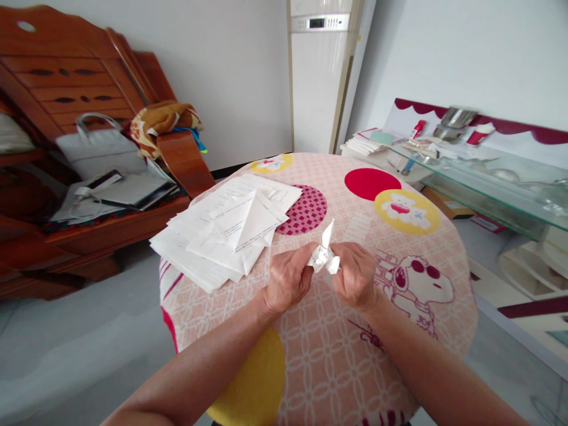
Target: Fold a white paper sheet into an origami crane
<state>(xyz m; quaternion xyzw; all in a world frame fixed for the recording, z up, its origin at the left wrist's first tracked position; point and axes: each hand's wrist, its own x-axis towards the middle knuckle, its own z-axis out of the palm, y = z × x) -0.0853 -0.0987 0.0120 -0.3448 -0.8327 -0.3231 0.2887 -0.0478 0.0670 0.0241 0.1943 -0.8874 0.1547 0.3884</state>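
Note:
Both hands meet over the middle of a round table covered by a pink patterned cloth. My left hand and my right hand are closed, each pinching one side of a small folded white paper piece with a point sticking up. The piece is held just above the cloth. A loose pile of white printed sheets, some folded into triangles, lies on the table to the left of my hands.
A wooden bench at left carries a grey bag, papers and a folded blanket. A tall white cabinet unit stands at the back wall. A glass shelf with bowls and cups runs along the right.

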